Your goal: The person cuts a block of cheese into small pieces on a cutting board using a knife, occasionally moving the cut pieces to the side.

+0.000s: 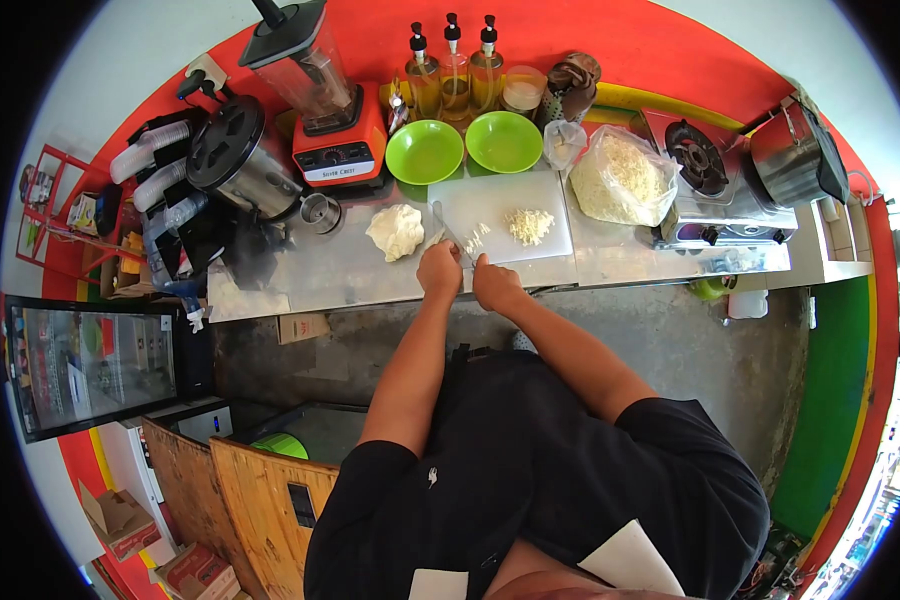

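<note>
My right hand (497, 284) is closed around the handle end of a knife (452, 227), whose blade points up and left over the edge of a white cutting board (553, 190). Beside it, my left hand (440, 268) is closed close against the blade; a small pale bit shows at its fingertips, too small to name. Finely shredded pale pieces, like cabbage, form a pile (530, 226) on the board, with a few loose shreds (477, 238) nearer the knife. To the left, a large pale lump (395, 232), resembling part of a cabbage, rests on the metal counter.
Two green bowls (425, 153) stand behind the board, near several pump bottles (454, 85). A clear bag of shreds (625, 178) sits right of the board, before a gas stove (710, 215). An orange-red blender (338, 148) and steel pot (255, 165) stand left.
</note>
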Available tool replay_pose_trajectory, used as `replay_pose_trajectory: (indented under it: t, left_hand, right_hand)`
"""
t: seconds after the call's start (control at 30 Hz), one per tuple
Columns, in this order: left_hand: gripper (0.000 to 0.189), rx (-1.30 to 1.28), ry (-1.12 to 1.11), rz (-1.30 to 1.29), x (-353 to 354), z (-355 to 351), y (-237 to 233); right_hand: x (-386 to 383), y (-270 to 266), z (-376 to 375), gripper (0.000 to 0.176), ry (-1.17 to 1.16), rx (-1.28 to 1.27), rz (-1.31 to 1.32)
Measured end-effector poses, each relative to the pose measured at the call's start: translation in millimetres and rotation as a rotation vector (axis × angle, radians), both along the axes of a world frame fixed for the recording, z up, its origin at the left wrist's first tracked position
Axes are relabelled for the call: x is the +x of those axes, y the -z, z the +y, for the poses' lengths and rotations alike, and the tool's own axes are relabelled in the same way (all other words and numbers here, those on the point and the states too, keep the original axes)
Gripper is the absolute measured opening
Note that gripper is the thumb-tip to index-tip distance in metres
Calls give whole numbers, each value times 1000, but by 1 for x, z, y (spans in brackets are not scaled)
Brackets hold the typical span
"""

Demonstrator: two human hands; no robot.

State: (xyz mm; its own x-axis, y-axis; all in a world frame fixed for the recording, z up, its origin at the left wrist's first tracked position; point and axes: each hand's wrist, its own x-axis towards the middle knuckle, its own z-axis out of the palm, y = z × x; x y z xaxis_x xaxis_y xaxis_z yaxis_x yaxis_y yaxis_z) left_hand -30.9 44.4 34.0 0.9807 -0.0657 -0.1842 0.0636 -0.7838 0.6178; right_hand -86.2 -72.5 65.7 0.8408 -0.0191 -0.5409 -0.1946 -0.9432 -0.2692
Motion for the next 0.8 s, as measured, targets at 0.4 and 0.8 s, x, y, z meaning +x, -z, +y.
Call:
replay_pose_trajectory:
  t: [0.4, 0.8]
  left_hand:
    - [10, 61, 40, -85, -6, -1, 0]
    - [10, 22, 8, -157, -14, -3, 7]
  right_hand:
    - [-5, -5, 12, 40, 14, -36, -4]
    - [-21, -7, 9, 34, -25, -93, -62]
